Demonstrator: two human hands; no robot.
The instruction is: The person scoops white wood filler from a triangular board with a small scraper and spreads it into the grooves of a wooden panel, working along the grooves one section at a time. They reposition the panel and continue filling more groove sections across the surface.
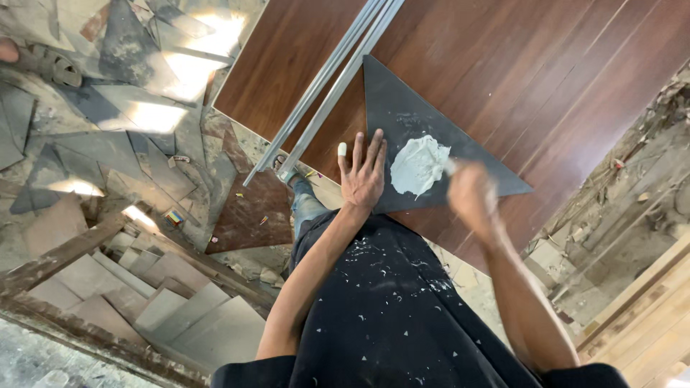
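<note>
Far left, loose grey and brown offcut tiles [108,144] lie scattered over the rough floor, well apart from the work. Moving right, two long metal strips [323,86] run diagonally across the near edge of a dark wood-grain board [503,65], just beside the tip of a dark triangular panel [402,115] that lies flat on that board.

The left hand [361,176] rests open on the triangular panel, palm down and fingers spread, one fingertip wrapped in something white; it presses the panel's left part and grips nothing. Just right of it, touching the panel's middle, sits a blob of pale putty [418,165]. It looks soft and sticky, likely to smear rather than lift cleanly, so it is best moved with a blade, not fingers. The panel itself looks thin, stiff and sharp at its corners, probably light enough to slide, so a flat palm steadies it better than a pinch at the edge.

Further right, the right hand [471,197] is blurred, curled closed at the putty's right edge; a pale tool seems to be in it, though I cannot tell for certain
</note>
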